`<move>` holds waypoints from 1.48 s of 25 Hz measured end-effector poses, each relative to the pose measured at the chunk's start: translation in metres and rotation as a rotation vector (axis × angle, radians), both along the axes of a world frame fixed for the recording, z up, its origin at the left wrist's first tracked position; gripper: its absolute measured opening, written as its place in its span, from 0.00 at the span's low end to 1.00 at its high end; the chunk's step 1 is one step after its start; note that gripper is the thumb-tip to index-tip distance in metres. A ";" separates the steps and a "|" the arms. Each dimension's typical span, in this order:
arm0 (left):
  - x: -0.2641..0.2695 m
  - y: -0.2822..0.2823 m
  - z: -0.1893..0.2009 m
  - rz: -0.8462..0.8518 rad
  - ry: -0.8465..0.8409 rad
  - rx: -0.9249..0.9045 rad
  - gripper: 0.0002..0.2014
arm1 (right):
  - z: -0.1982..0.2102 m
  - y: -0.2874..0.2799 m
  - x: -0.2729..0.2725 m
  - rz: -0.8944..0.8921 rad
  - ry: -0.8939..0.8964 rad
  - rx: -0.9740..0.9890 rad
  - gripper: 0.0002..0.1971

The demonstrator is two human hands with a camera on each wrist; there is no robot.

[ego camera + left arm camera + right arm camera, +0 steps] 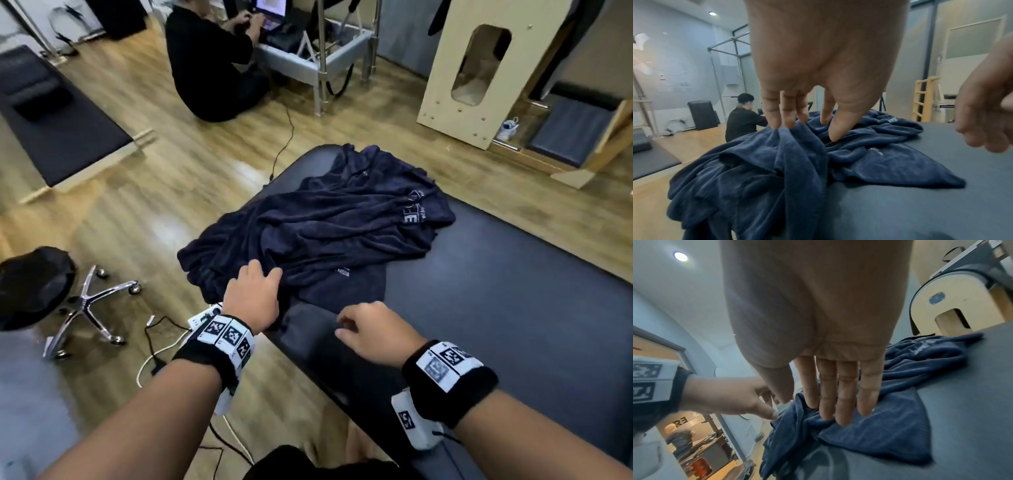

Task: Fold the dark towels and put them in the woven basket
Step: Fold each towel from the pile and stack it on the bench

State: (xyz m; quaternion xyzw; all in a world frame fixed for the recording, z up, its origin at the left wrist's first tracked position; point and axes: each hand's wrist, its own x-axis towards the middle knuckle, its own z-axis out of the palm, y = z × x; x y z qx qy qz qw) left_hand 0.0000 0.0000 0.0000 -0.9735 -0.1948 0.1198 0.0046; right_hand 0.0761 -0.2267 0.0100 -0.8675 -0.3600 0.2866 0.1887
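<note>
We are reaching our left hand (255, 294) down onto the near left part of the dark towels (329, 233), with the fingertips (774, 125) touching a raised fold of cloth; the fingers are extended and not curling round it, so nothing is being gripped. Our right hand (373, 334) is hovering just beside it, above the near edge of the pile, with fingers (846, 395) held straight and together, holding nothing.

The towels are lying crumpled and unfolded in one heap on the dark padded table (513, 308), with their left edge hanging over the table's side. White lettering is showing on the far right part of the heap.

Beyond the table a person in black (212, 65) is sitting on the wooden floor (137, 212) at a laptop. A wheeled stool (34, 287) is standing to our left.
</note>
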 end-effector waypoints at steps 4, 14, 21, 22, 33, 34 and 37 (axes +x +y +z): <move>0.017 0.042 -0.011 0.149 0.100 -0.123 0.22 | 0.015 0.060 0.030 0.085 -0.021 -0.015 0.13; 0.011 0.083 0.037 -0.409 -0.388 -0.665 0.16 | 0.036 0.180 0.062 0.370 -0.413 -0.085 0.26; 0.027 0.103 0.034 -0.315 0.094 -0.382 0.13 | 0.042 0.115 0.063 0.090 -0.430 -0.273 0.12; 0.033 0.101 0.034 -0.343 0.121 -0.395 0.14 | 0.041 0.094 0.062 0.000 -0.378 -0.277 0.12; 0.113 -0.080 0.073 -0.827 -0.072 -1.177 0.08 | 0.055 -0.131 0.029 -0.677 -0.030 -0.327 0.09; 0.113 -0.104 0.070 -0.858 -0.019 -1.174 0.11 | 0.057 -0.142 0.023 -0.745 0.020 -0.194 0.10; 0.110 -0.169 0.047 -1.023 0.094 -0.832 0.36 | 0.057 -0.180 0.013 -0.810 0.091 0.055 0.08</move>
